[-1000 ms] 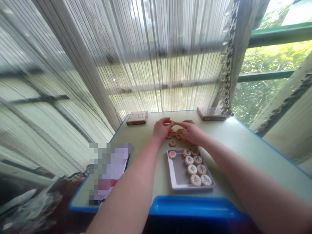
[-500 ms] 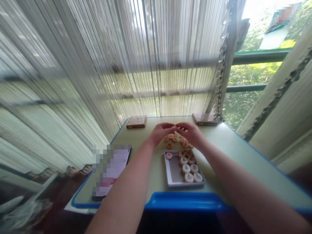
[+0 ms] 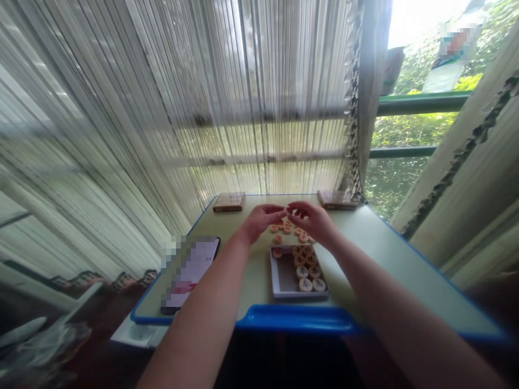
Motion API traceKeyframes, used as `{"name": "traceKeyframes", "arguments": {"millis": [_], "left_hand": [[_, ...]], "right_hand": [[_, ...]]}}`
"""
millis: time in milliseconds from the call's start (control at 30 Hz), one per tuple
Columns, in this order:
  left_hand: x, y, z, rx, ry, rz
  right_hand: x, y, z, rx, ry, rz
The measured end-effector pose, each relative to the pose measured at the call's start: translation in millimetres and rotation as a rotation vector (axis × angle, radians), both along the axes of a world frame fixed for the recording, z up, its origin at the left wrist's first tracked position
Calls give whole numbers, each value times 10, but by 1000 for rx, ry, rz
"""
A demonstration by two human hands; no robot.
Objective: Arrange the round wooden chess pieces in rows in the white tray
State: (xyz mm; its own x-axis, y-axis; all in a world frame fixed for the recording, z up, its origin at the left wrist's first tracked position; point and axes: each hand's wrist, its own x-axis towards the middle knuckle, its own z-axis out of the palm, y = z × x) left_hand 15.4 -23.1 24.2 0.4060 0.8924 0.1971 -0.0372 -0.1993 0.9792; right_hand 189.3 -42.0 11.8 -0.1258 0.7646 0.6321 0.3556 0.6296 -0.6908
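My left hand (image 3: 261,220) and my right hand (image 3: 313,220) meet above the far middle of the table. Their fingertips pinch a small pale round thing, apparently a Chinese chess piece (image 3: 287,211), mostly covered by the fingers. Under and just before the hands lie several loose chess pieces (image 3: 278,238) with red characters. Closer to me is a shallow open box (image 3: 275,278). Pieces with dark characters (image 3: 302,272) stand in two columns along its right side, and a single red-marked piece (image 3: 277,253) sits in its far left corner.
A phone (image 3: 194,267) with a lit screen lies left of my left forearm. Two flat brown boxes rest at the far corners, one left (image 3: 229,201) and one right (image 3: 337,199). The green table (image 3: 389,254) has a blue rim with a moulded tray (image 3: 300,319) at the front. Curtains hang behind.
The view has shifted a little, so the box and table sit slightly higher and further left. My hands stay together at the fingertips, with the right fingers slightly more spread.
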Motion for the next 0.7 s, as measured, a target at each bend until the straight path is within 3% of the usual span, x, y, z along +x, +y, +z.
{"name": "traceKeyframes", "arguments": {"millis": [267, 500, 700], "left_hand": [[-82, -66, -9, 15, 9, -3], [-157, -252, -18, 33, 105, 65], [-301, -407, -113, 223, 246, 332]], "right_hand": [[-43, -8, -35, 50, -73, -9], [-72, -143, 143, 130, -252, -22], [-64, -449, 140, 66, -546, 64]]}}
